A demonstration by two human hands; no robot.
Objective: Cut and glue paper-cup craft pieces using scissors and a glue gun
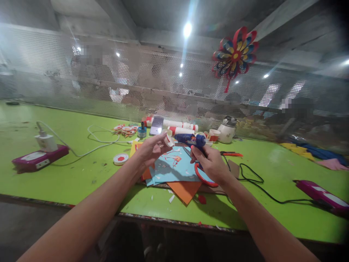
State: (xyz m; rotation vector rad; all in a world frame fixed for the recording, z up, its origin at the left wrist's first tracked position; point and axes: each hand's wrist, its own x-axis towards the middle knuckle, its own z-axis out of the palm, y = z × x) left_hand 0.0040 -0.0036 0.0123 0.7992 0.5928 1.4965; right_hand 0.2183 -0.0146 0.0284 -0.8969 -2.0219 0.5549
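Observation:
My left hand point(148, 151) pinches a small white paper piece with red on it point(169, 140), which looks like a cup; its far side is partly hidden. My right hand point(211, 160) is wrapped around a blue hot glue gun point(188, 138), whose front end points left at the paper piece. Whether the two touch I cannot tell. Below both hands lies light blue paper point(174, 176) with red-and-white cut-outs and scraps on it. Scissors with red handles point(203, 179) rest under my right hand. Orange paper point(187, 191) sticks out at the front.
Behind my hands stand a phone point(156, 126), a blue bottle point(142, 131), red-and-white cup stacks point(181, 124) and a white jug point(227, 131). Purple power strips lie left point(40, 158) and right point(323, 196), with a black cable point(268, 194) trailing right. A perforated screen point(131, 80) rises behind.

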